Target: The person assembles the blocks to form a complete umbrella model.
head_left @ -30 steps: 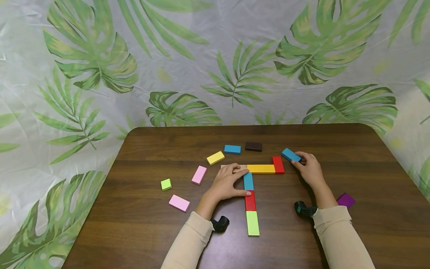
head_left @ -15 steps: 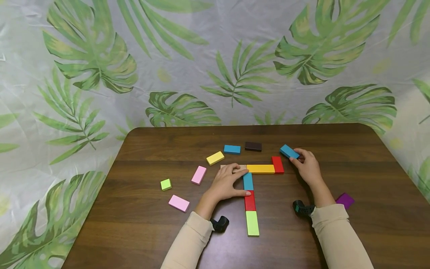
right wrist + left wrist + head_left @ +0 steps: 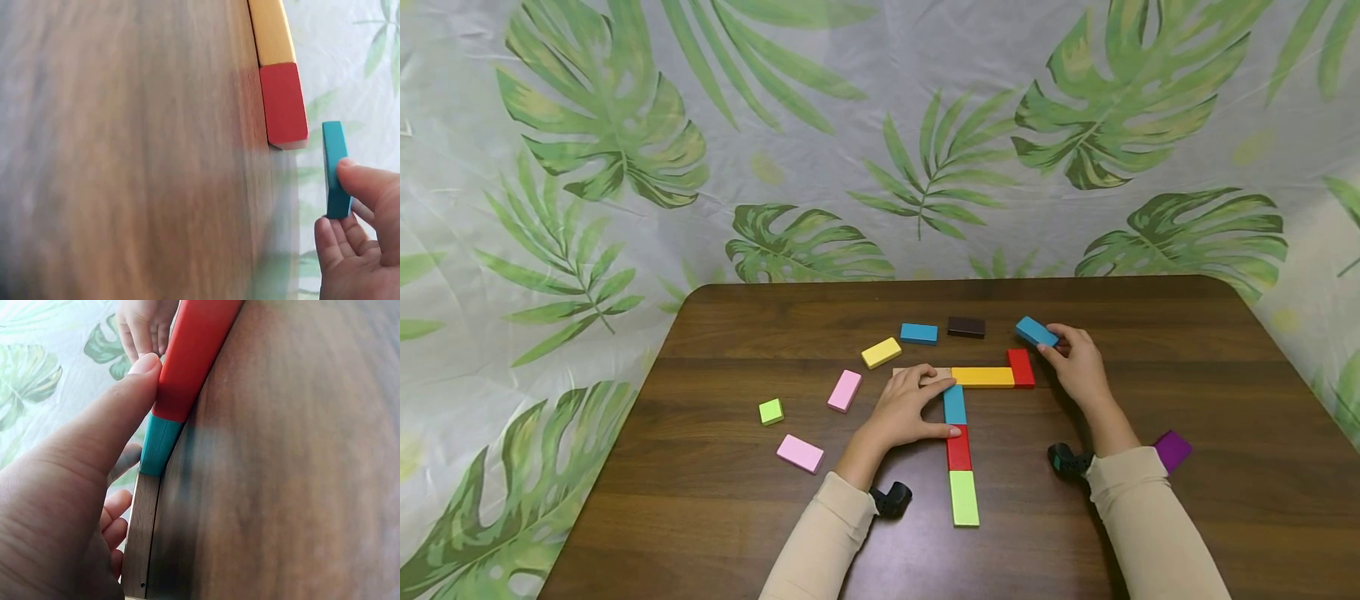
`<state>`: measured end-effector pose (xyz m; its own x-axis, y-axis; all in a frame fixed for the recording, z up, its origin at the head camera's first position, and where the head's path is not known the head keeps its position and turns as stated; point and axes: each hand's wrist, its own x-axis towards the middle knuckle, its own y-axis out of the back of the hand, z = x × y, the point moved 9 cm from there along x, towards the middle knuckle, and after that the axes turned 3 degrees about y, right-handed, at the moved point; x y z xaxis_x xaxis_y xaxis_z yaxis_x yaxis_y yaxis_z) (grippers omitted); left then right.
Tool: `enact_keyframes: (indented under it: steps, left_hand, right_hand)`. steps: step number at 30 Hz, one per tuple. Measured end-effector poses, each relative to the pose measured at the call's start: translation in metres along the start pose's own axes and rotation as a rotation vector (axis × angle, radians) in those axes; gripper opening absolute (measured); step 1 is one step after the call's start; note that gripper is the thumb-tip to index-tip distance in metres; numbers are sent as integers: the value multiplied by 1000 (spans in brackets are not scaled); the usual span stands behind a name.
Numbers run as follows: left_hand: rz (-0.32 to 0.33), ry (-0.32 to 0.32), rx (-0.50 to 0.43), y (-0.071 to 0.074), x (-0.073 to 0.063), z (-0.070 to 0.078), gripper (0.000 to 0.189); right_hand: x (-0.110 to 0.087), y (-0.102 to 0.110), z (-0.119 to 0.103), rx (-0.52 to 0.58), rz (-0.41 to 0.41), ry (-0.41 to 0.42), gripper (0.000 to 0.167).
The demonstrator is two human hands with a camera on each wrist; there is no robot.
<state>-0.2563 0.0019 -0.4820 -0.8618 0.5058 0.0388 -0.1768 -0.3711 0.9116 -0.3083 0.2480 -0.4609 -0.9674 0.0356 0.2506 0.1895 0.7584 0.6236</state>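
My right hand pinches a blue block between thumb and fingers, just beyond and right of a red block. That red block stands at the right end of an orange-yellow block. My left hand rests with spread fingers over a plain wooden block, partly hiding it. Its thumb touches the side of a second red block. This red block lies in a line between a teal-blue block and a light green block, running toward the person.
Loose blocks lie around on the brown table: a dark brown one, another blue one, a yellow one, two pink ones, and a small green one. A purple block is beside the right sleeve.
My right hand has moved slightly left and away from the person, carrying the blue block toward the far side of the red block. My left hand has stayed in place.
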Motion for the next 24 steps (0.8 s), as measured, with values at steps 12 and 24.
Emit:
enact_keyframes:
  steps: [12, 24]
  left_hand:
    - [-1, 0, 3, -1, 1, -1, 74]
    - [-7, 5, -17, -1, 0, -2, 74]
  right_hand:
    - [7, -12, -7, 8, -28, 13, 37]
    - [13, -23, -12, -12, -61, 3, 36]
